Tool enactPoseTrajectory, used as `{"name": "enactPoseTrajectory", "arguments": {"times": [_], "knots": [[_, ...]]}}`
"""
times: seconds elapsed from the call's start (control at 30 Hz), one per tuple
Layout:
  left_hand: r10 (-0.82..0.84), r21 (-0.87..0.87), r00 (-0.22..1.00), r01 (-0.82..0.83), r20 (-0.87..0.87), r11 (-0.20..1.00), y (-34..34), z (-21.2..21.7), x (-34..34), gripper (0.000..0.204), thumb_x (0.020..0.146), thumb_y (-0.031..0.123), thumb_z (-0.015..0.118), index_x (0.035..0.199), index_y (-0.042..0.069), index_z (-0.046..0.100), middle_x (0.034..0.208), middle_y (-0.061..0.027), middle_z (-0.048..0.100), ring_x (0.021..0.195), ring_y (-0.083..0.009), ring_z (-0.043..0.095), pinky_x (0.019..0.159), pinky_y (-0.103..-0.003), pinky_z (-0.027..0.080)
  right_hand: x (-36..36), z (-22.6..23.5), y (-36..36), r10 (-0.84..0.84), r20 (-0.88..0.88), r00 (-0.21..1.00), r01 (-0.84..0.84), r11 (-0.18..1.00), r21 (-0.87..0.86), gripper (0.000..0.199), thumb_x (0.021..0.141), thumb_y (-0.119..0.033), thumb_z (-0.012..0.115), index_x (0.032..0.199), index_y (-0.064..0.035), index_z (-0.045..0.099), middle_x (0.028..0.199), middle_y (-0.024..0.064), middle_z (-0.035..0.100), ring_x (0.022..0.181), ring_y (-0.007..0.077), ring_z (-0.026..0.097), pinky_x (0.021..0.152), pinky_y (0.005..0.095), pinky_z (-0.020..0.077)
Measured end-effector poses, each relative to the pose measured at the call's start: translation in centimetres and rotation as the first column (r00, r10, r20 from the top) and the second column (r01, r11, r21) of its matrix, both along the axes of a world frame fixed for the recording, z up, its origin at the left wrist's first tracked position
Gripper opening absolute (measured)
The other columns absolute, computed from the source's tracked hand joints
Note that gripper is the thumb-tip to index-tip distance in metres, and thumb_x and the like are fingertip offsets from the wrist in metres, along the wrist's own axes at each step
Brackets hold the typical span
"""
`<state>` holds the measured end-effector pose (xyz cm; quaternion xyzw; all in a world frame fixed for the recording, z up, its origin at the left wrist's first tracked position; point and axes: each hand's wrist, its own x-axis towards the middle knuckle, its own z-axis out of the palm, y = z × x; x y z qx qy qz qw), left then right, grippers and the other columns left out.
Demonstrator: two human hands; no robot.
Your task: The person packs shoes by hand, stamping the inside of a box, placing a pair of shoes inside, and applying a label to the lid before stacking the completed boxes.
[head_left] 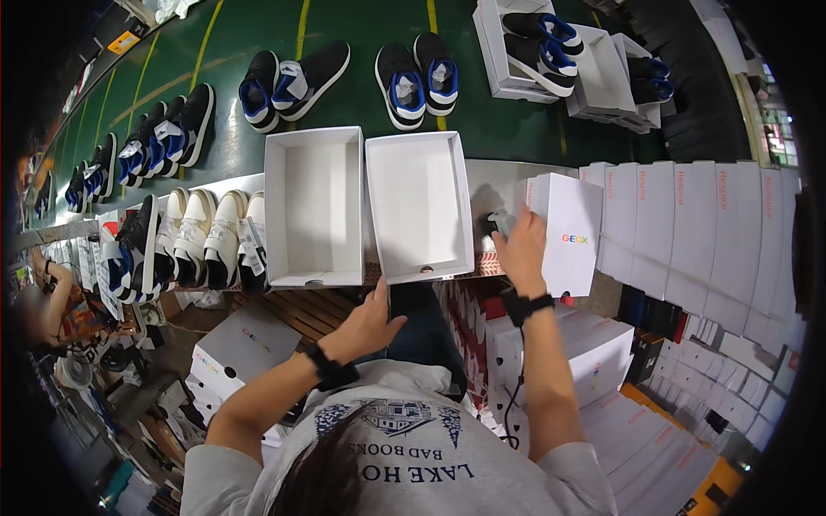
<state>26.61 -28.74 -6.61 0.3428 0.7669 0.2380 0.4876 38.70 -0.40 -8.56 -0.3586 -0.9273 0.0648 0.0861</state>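
Two white shoebox parts stand side by side in front of me: a deep open box [313,277] and, to its right, a second white tray-like half [420,268]. My left hand [368,327] is at the near edge between them, index finger stretched to the right half's lower corner, thumb apart, nothing in it. My right hand [523,251] is open, fingers stretched up along the left side of a closed white shoebox [572,245]. Left of its thumb sits a small black-and-grey object [497,225] whose kind I cannot make out.
Black sneakers with blue lining [416,82] stand in pairs on the green conveyor belt [361,26]. White sneakers [196,234] line the ledge at left. Open boxes holding sneakers [540,52] are at far right. A row of white shoeboxes [680,232] fills the right; more boxes [585,357] stack below.
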Motion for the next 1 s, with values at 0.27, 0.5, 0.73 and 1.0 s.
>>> {"name": "enactPoseTrajectory", "arguments": {"times": [0.27,0.5,0.73,1.0], "knots": [[0.234,0.274,0.968,-0.201,-0.094,0.94,1.0,-7.2,0.8,0.074,0.081,-0.003,0.052,0.14,-0.02,0.011,0.135,-0.0475,0.029,0.128,-0.0545,0.036,0.109,-0.048,0.033,-4.9,2.7,-3.4,0.508,-0.173,0.844,-0.53,0.838,-0.126,0.03,0.078,-0.003,0.06,0.106,0.0066,0.052,0.104,0.0223,0.053,0.095,0.0366,0.05,0.085,0.0456,0.0413],[0.268,0.044,0.953,-0.276,0.14,0.96,0.5,-5.8,0.4,0.07,0.078,-0.007,0.047,0.14,-0.02,0.015,0.117,-0.0474,0.044,0.109,-0.0542,0.05,0.095,-0.05,0.043,-8.1,-3.6,-10.1,0.752,-0.125,0.647,-0.76,0.621,-0.194,0.018,0.079,-0.01,0.054,0.094,0.0001,0.054,0.091,0.0129,0.051,0.088,0.0278,0.051,0.079,0.0359,0.0431],[0.192,0.326,0.858,-0.03,-0.477,0.945,-1.9,4.0,-4.9,0.043,0.076,0.002,0.066,0.118,0.002,0.057,0.107,-0.0191,0.06,0.096,-0.037,0.06,0.083,-0.044,0.049,-8.7,-4.9,-10.4,0.771,0.09,0.63,-0.763,0.636,-0.11,0.013,0.08,-0.012,0.053,0.089,-0.0038,0.056,0.09,0.01,0.051,0.089,0.0244,0.05,0.078,0.0329,0.0428],[-0.121,-0.032,0.7,0.138,-0.704,0.99,-7.1,-1.8,-10.6,0.012,0.079,0.005,0.059,0.088,0.011,0.066,0.081,-0.0069,0.064,0.075,-0.0299,0.065,0.069,-0.039,0.052,-9.3,-0.6,-6.7,0.524,-0.241,0.817,-0.577,0.746,-0.332,0.021,0.079,-0.008,0.06,0.097,0.003,0.055,0.102,0.0205,0.055,0.097,0.0371,0.051,0.083,0.046,0.0421]]}}
